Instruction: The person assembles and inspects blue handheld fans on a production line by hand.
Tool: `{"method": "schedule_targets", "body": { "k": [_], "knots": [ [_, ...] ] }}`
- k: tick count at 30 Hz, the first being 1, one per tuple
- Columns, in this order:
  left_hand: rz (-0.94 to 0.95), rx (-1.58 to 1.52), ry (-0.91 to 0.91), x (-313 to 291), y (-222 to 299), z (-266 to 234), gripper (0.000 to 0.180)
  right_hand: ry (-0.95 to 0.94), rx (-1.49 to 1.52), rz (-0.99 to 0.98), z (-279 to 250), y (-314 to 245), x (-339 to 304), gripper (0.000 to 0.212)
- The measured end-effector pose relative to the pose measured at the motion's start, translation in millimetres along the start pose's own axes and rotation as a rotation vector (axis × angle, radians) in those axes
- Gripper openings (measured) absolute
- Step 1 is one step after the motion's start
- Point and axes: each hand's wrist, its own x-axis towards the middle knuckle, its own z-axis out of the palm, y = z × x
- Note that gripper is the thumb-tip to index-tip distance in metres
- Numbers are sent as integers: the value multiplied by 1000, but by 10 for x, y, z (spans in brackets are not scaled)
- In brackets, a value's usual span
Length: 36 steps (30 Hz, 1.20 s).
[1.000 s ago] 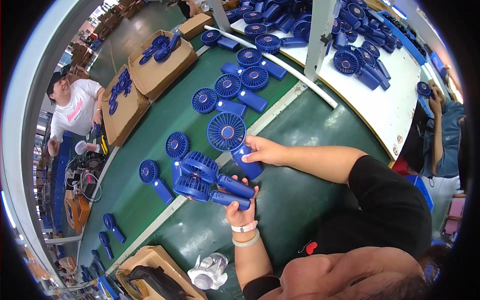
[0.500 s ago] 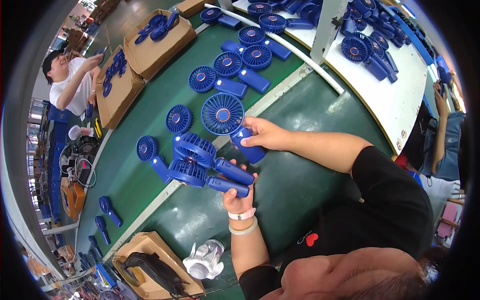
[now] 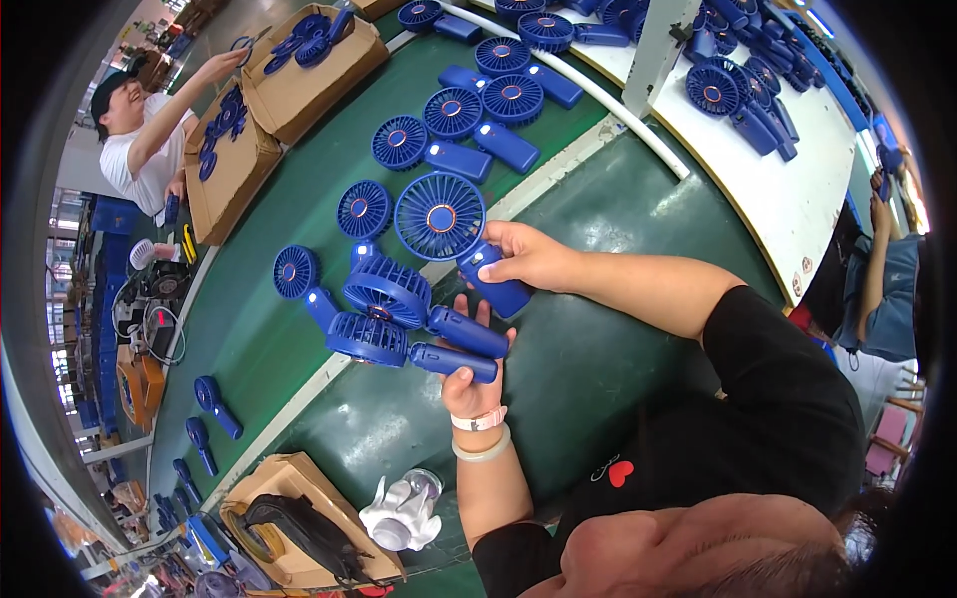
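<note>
My right hand (image 3: 533,257) is closed around the handle of a blue handheld fan (image 3: 441,217), its round grille turned up. Just below it, my left hand (image 3: 475,389) has its fingers around two more blue handheld fans (image 3: 457,361), side by side with their heads pointing left. Part of my left fingers is hidden behind the handles. Close beyond these heads, another blue fan (image 3: 364,209) and a fan with a lit spot on its handle (image 3: 296,271) lie on the green belt (image 3: 249,349).
Several blue fans (image 3: 452,113) lie farther up the belt. A white table (image 3: 788,214) at the right bears a pile of fans, beside a metal post (image 3: 653,60). Cardboard boxes (image 3: 229,194) stand by a co-worker (image 3: 145,135). Nearer are an open carton (image 3: 289,498) and a white frilled container (image 3: 399,513).
The fans on the belt have shifted slightly upward in view. In my left hand the two fan heads have spread a little apart. The co-worker's arm has stretched toward the far box.
</note>
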Motion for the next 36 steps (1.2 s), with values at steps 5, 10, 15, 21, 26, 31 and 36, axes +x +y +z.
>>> {"method": "schedule_targets", "body": {
  "k": [5,10,15,21,26,31,36],
  "knots": [
    [-15,14,-16,9,0,13,74,34,-26,-12,-7,38,13,37],
    [-31,56,-66,22,5,36,71,29,-23,-30,10,48,32,37],
    [-36,62,-74,39,-10,45,72,20,-17,-8,-40,67,25,41],
    [88,334,94,3,-63,146,71,-115,-54,55,180,-3,-114,64],
    [294,1327,-22,12,-205,187,46,-233,-246,-187,494,15,-304,96],
    [406,1360,45,-31,-298,247,115,-246,216,79,366,-137,-245,68],
    [632,1150,-30,33,-306,216,113,-372,986,130,401,-259,-359,68]
  ]
}}
